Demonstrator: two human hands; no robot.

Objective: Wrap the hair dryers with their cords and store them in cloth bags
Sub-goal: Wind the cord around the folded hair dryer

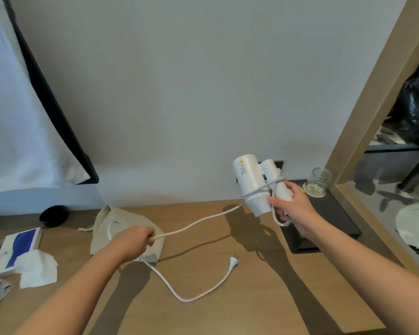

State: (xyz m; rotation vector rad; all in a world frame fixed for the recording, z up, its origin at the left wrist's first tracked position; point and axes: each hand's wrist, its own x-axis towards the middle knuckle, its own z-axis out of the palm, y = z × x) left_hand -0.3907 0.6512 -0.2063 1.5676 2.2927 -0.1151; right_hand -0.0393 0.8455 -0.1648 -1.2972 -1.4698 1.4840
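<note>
We are mid-wrap: our right hand grips the folded white hair dryer, our left hand pinches its cord taut. Next, loop the slack around again.

On the hair dryer, label print illegibly small; cloth bag partly behind the left hand.

Only two arms of person in view. Bare left grip: back and knuckles visible, fingertips hidden from camera. Behind it, left forearm: uncovered along whole visible length, smooth, slim at wrist, broader toward frame edge. Bare right grip: thumb, back and wrist visible; nails too small to judge. Behind it, right forearm: likewise uncovered to frame edge, same taper.
</note>
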